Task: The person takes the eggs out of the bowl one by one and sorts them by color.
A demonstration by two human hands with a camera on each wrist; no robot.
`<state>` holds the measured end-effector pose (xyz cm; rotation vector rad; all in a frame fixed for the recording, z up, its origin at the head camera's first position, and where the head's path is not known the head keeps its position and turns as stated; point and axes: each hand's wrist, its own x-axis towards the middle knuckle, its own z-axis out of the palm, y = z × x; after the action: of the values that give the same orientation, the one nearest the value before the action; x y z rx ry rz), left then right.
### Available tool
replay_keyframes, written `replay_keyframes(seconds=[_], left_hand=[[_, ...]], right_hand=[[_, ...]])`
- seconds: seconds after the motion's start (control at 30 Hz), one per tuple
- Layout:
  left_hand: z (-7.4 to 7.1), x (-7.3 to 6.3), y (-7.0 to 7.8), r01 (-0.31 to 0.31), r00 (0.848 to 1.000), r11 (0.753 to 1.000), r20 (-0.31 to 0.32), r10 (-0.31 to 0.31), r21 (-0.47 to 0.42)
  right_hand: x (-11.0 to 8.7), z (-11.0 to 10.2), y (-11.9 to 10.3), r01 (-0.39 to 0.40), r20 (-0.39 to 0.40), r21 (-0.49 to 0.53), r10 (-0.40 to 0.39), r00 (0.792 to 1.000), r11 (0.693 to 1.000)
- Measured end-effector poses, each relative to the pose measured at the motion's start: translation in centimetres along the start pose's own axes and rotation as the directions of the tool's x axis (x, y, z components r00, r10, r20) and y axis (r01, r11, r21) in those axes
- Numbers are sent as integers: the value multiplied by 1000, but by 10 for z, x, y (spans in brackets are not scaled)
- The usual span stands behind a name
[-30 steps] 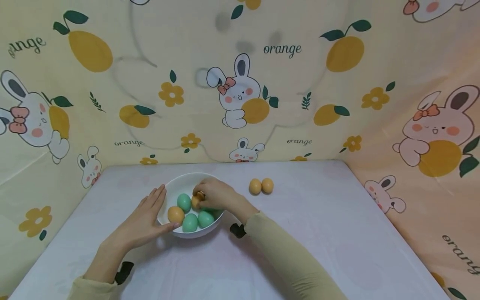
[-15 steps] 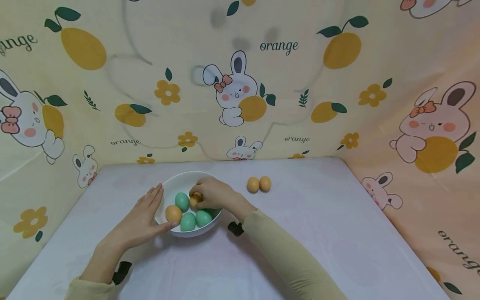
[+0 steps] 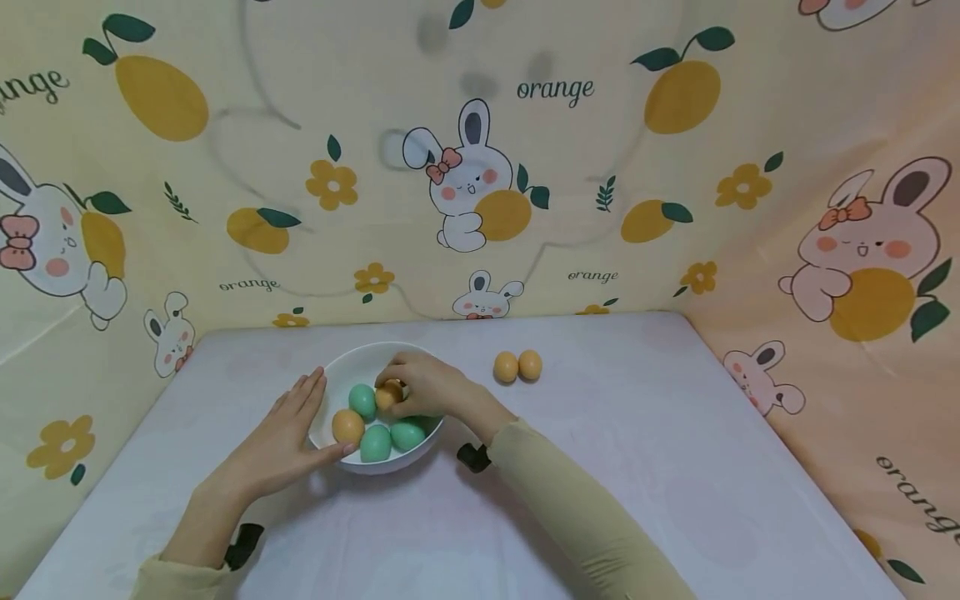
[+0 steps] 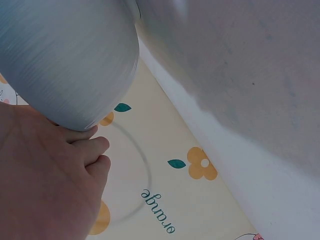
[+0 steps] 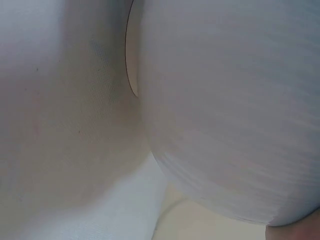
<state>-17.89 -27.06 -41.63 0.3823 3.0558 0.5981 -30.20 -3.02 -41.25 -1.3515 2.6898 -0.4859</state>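
A white bowl (image 3: 367,360) stands on the table with several green eggs (image 3: 376,443) and an orange egg (image 3: 347,427) near its left side. Inside it, my right hand (image 3: 426,386) pinches another orange egg (image 3: 388,394) between thumb and fingers; part of one green egg is hidden under this hand. My left hand (image 3: 273,442) lies along the bowl's left side, fingers extended against the rim and thumb touching the front edge. In the left wrist view, the fingers touch the bowl's outer wall (image 4: 75,60). The right wrist view shows mostly the bowl's outside (image 5: 230,110).
Two orange eggs, a left one (image 3: 506,367) and a right one (image 3: 530,365), sit side by side on the white-covered table (image 3: 637,433), right of the bowl. A patterned cloth (image 3: 585,167) with rabbits and oranges rises behind and on both sides.
The orange egg in my right hand has shifted slightly within the bowl, up and left toward a green egg. The left hand keeps its place on the bowl. The head view shifts slightly.
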Motion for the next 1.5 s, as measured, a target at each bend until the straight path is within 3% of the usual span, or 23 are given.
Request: replay_keyframes(seconds=[0.4, 0.7, 1.2, 1.5], left_hand=[[1, 0, 0, 0, 1000, 1000, -8, 0, 5], [3, -1, -2, 15, 1000, 1000, 1, -15, 2], [2, 0, 1, 23, 1000, 1000, 9, -23, 0], [3, 1, 1, 44, 999, 999, 13, -44, 8]], right_hand=[[-4, 4, 8, 36, -111, 147, -19, 994, 988], [-21, 1, 6, 141, -273, 232, -75, 959, 962], [-48, -15, 11, 286, -480, 193, -164, 862, 939], [-67, -25, 28, 342, -590, 139, -199, 782, 929]])
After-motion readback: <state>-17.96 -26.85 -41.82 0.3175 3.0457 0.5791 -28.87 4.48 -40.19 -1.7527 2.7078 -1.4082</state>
